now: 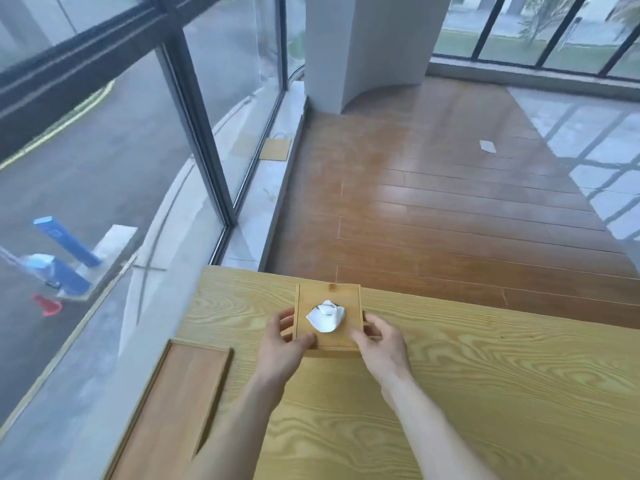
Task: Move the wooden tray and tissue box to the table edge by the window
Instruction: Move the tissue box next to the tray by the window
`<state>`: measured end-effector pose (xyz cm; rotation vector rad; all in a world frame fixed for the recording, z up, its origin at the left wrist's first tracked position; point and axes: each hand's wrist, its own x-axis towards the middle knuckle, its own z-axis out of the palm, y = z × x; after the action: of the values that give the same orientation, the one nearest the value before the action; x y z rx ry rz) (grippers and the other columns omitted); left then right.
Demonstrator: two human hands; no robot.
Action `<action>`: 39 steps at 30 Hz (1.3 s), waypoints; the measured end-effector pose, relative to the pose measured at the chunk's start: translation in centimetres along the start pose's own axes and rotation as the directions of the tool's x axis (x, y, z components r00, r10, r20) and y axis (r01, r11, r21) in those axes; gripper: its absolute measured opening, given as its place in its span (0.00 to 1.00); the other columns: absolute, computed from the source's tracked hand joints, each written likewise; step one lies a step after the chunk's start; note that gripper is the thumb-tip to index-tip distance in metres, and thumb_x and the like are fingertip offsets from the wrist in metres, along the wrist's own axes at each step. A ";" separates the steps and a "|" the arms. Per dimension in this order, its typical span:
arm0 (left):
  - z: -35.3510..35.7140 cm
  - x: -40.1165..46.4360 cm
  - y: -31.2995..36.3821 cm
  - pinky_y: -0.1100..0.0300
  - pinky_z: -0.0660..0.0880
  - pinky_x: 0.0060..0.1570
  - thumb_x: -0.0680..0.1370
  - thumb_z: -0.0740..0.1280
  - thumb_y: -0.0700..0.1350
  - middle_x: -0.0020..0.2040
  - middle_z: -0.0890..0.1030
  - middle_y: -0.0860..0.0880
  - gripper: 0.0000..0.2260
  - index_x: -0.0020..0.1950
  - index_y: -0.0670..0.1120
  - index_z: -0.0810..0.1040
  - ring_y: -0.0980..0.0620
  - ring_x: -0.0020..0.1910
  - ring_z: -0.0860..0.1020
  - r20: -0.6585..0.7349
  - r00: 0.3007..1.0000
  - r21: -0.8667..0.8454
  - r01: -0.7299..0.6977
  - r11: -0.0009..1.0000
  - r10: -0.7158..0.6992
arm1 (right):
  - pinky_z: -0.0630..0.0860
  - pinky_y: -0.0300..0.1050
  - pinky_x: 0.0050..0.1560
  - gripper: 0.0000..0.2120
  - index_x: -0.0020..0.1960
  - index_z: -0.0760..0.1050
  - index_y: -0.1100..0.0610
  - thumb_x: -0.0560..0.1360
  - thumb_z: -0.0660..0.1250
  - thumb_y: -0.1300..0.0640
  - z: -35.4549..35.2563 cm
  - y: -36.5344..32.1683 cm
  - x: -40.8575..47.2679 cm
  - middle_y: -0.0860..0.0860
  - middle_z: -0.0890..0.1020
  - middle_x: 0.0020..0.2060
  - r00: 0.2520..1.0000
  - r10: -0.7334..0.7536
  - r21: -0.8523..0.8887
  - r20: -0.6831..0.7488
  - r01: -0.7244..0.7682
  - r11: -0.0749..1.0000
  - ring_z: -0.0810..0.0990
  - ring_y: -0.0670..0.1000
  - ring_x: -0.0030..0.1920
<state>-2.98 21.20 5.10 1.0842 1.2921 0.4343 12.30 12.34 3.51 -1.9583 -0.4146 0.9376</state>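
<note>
A square wooden tissue box (pixel 341 296) with a white tissue (pixel 325 317) poking out of its top sits near the far edge of the light wooden table (pixel 467 375). My left hand (pixel 284 344) grips the box's left side and near corner. My right hand (pixel 381 344) grips its right side. A flat wooden tray (pixel 176 403) lies along the table's left edge beside the window, left of my left forearm and apart from the box.
Tall window panes with dark frames (pixel 201 116) run along the left, a stone sill (pixel 263 188) below them. Beyond the table lies wooden floor (pixel 433 202), a white pillar (pixel 367 46) and a scrap of paper (pixel 487 146).
</note>
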 end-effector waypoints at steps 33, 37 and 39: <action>-18.9 15.0 -3.7 0.56 0.74 0.56 0.79 0.69 0.46 0.66 0.77 0.53 0.25 0.74 0.56 0.68 0.60 0.55 0.77 -0.139 0.989 0.085 -0.045 0.995 0.057 | 0.85 0.54 0.56 0.12 0.53 0.86 0.52 0.71 0.80 0.52 24.5 -1.7 7.0 0.44 0.87 0.43 0.986 0.163 -0.127 0.013 -0.160 0.979 0.88 0.51 0.47; -19.5 16.0 -3.2 0.60 0.72 0.51 0.79 0.69 0.46 0.65 0.76 0.53 0.24 0.74 0.57 0.68 0.63 0.54 0.76 -0.155 0.985 0.097 -0.057 0.994 0.072 | 0.85 0.54 0.56 0.12 0.53 0.87 0.52 0.72 0.80 0.50 25.4 -2.4 7.7 0.44 0.87 0.43 0.987 0.159 -0.127 0.001 -0.158 0.979 0.89 0.52 0.45; -19.7 16.6 -2.8 0.65 0.71 0.47 0.80 0.68 0.45 0.64 0.76 0.52 0.24 0.75 0.56 0.68 0.64 0.52 0.76 -0.153 0.985 0.105 -0.067 0.992 0.082 | 0.85 0.54 0.55 0.13 0.54 0.87 0.52 0.72 0.80 0.49 25.9 -2.6 8.0 0.44 0.87 0.42 0.989 0.149 -0.128 -0.008 -0.149 0.980 0.89 0.52 0.45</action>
<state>-17.09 40.77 -4.42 1.2042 1.4274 0.5247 -1.75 33.72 -5.89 -2.1295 -0.3393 1.0291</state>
